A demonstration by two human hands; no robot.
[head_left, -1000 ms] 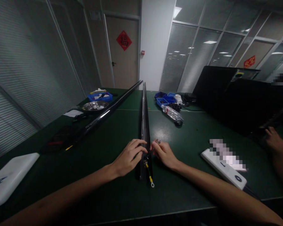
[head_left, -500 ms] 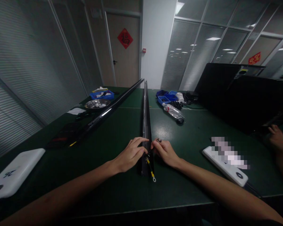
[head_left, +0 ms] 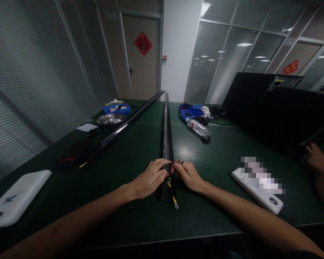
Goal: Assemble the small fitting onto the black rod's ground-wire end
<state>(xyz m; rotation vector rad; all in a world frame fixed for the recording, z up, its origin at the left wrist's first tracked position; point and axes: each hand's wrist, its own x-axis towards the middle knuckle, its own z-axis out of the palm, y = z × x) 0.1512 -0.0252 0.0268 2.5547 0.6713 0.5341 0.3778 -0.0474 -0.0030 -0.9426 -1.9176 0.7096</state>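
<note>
A long black channel-shaped bar point(head_left: 166, 144) runs away from me down the middle of the table. At its near end a short yellow wire point(head_left: 171, 190) with a metal ring terminal point(head_left: 176, 205) comes out of a small dark fitting point(head_left: 169, 179). My left hand point(head_left: 152, 178) lies across the bar from the left, fingers curved over it and thumb beside the fitting; what its fingertips pinch is hidden. From the right, my right hand point(head_left: 188, 175) is closed at the bar's edge. A small dark round-ended piece point(head_left: 180, 162) shows at its fingers; the rest is hidden.
Another long black bar point(head_left: 124, 126) lies to the left. White devices point(head_left: 21, 196) point(head_left: 255, 189) flank my arms. A metal bowl point(head_left: 111, 119), blue trays point(head_left: 190, 112) and a plastic bottle point(head_left: 197, 128) stand farther back. Another person's hand point(head_left: 317, 160) is by a large black panel point(head_left: 272, 111).
My right hand has shifted very slightly left, closer to my left fingertips. My left fingers have moved slightly over the bar. The wire and bar stay in place.
</note>
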